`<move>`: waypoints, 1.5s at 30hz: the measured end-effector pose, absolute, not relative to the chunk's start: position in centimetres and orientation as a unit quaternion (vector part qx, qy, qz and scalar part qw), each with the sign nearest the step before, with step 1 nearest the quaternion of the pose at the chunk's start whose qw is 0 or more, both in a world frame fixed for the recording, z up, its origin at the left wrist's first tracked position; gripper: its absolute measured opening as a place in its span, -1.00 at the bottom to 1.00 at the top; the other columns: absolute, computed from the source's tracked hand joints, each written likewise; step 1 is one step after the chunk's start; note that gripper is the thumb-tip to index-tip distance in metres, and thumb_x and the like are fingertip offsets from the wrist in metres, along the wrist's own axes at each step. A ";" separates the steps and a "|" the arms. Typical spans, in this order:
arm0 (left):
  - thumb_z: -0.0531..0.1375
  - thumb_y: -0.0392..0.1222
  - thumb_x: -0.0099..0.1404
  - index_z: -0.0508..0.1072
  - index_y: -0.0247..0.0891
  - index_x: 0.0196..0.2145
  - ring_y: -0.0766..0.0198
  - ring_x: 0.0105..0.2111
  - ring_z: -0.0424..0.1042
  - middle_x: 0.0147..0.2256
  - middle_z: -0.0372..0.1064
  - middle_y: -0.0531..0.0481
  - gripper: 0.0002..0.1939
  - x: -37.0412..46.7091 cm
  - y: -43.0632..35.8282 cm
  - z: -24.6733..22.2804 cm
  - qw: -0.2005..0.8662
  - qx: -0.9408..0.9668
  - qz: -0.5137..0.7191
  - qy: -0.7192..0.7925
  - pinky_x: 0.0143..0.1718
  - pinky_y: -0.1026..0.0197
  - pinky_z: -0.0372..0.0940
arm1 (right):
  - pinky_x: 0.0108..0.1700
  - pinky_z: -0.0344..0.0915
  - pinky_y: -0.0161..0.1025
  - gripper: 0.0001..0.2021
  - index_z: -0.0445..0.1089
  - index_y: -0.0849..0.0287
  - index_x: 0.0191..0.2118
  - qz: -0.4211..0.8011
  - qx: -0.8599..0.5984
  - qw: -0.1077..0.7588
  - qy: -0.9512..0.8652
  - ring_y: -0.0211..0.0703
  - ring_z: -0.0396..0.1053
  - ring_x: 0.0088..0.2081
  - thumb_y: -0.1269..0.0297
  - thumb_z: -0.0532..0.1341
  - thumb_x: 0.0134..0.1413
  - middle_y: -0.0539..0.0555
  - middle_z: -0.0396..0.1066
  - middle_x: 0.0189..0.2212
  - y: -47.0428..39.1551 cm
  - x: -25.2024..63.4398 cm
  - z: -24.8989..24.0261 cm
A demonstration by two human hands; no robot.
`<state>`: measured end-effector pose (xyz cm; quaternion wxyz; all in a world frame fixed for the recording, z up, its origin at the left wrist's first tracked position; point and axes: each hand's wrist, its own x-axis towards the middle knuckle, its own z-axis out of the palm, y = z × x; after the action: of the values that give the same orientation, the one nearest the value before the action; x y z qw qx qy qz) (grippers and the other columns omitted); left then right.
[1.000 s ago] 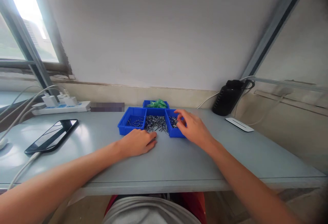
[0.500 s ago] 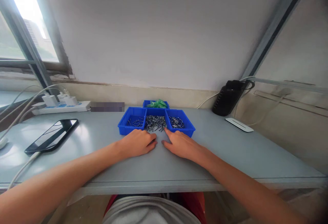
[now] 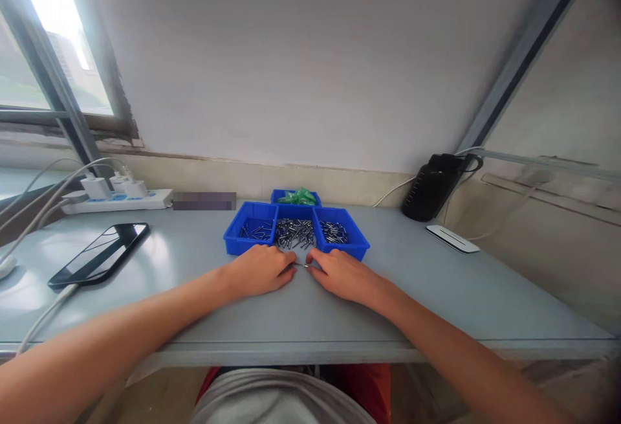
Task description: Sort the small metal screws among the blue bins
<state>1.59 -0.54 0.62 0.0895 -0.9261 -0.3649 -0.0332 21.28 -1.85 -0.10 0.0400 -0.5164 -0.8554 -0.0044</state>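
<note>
My left hand (image 3: 264, 267) rests on the table with thumb and fingers pinched on one end of a thin metal pin (image 3: 301, 265). Facing it, my right hand (image 3: 342, 272) is closed in a pinch at the pin's other end. The pin bridges the small gap between my fingertips, and its ends are hidden. Just beyond my hands are a left blue bin (image 3: 235, 246) with a few slim metal pieces and a right blue bin (image 3: 359, 248) holding many short ones. Between them lies a heap of metal pins (image 3: 295, 233), spreading toward my hands.
A smaller blue bin (image 3: 274, 195) with green plastic packaging (image 3: 301, 196) stands behind. At left are a phone (image 3: 99, 256) on a cable and a power strip (image 3: 145, 200) with chargers. A black bottle (image 3: 429, 188) and a flat white device (image 3: 452, 239) are at right.
My right hand's index finger has drawn back from the edge of the heap and bent toward the thumb. A metal pin now shows between both hands. My left hand has hardly moved.
</note>
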 end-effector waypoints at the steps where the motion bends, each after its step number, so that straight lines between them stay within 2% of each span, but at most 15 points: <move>1: -0.12 -0.06 0.33 0.32 -0.27 -0.24 0.13 -0.47 0.43 -0.49 0.39 -0.08 -0.68 1.6 -0.5 0.6 0.089 -0.924 -0.032 -0.371 -0.46 0.21 0.25 | -0.46 0.03 -0.29 -0.76 0.28 0.11 -0.18 -0.004 -0.516 0.039 -0.855 -0.09 0.37 -0.37 0.20 -0.07 0.19 0.09 0.41 -0.41 -1.9 21.3 0.0; 5: -0.10 -0.04 0.32 0.28 -0.28 -0.15 0.11 -0.45 0.44 -0.50 0.39 -0.07 -0.68 1.6 -0.5 0.5 0.088 -0.917 -0.028 -0.388 -0.45 0.20 0.26 | -0.48 0.02 -0.30 -0.79 0.29 0.13 -0.24 -0.016 -0.514 0.036 -0.857 -0.12 0.37 -0.39 0.25 -0.05 0.17 0.08 0.41 -0.42 -1.9 21.2 0.1; 11: -0.11 -0.05 0.33 0.32 -0.26 -0.23 0.13 -0.48 0.43 -0.50 0.39 -0.06 -0.69 1.5 -0.5 0.5 0.096 -0.925 -0.034 -0.366 -0.48 0.21 0.24 | -0.40 0.14 -0.27 -0.72 0.32 0.18 -0.25 -0.056 -0.539 0.022 -0.840 -0.07 0.40 -0.35 0.17 -0.07 0.19 0.15 0.43 -0.38 -1.9 20.8 -0.2; 21: -0.12 -0.07 0.34 0.34 -0.27 -0.27 0.19 -0.47 0.42 -0.49 0.39 -0.05 -0.68 1.6 -0.6 0.8 0.095 -0.929 -0.026 -0.357 -0.48 0.25 0.20 | -0.36 0.26 -0.21 -0.75 0.31 0.24 -0.23 -0.144 -0.555 0.011 -0.819 0.00 0.43 -0.36 0.26 -0.07 0.20 0.20 0.44 -0.44 -2.0 20.4 -0.4; 29: -0.12 -0.07 0.34 0.33 -0.25 -0.26 0.18 -0.47 0.42 -0.48 0.39 -0.04 -0.69 1.6 -0.5 0.8 0.102 -0.929 -0.026 -0.354 -0.51 0.26 0.17 | -0.35 0.27 -0.20 -0.74 0.31 0.25 -0.24 -0.150 -0.570 0.007 -0.808 0.01 0.44 -0.35 0.28 -0.07 0.20 0.22 0.44 -0.45 -2.1 20.3 -0.1; 45: -0.13 -0.06 0.34 0.33 -0.25 -0.27 0.16 -0.46 0.42 -0.46 0.40 -0.05 -0.68 1.6 -0.6 0.9 0.094 -0.928 -0.017 -0.359 -0.48 0.23 0.22 | -0.40 0.23 -0.24 -0.74 0.30 0.17 -0.26 -0.187 -0.515 0.020 -0.836 -0.04 0.43 -0.41 0.21 -0.08 0.21 0.11 0.44 -0.48 -2.4 20.5 0.2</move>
<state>1.59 -0.60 0.85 0.0942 -0.9284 -0.3589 -0.0170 20.48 -2.40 0.18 0.0204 -0.5154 -0.8360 -0.1870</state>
